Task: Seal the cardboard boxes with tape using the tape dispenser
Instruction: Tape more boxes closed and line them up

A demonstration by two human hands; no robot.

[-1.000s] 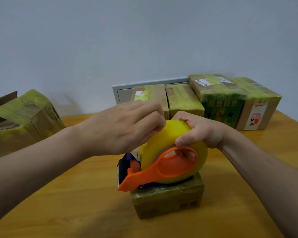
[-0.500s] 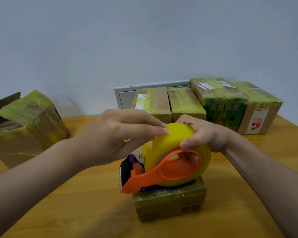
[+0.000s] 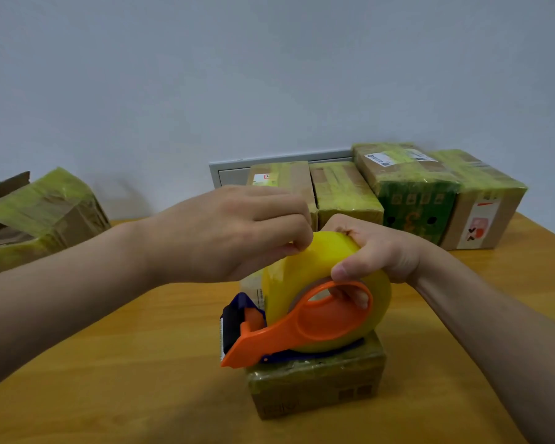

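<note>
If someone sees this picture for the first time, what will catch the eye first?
The orange tape dispenser with its yellow tape roll, standing on a small cardboard box at the centre of the wooden table. The right hand grips it, and the left hand pinches at the roll's top. Behind, taped boxes line the wall.
</note>
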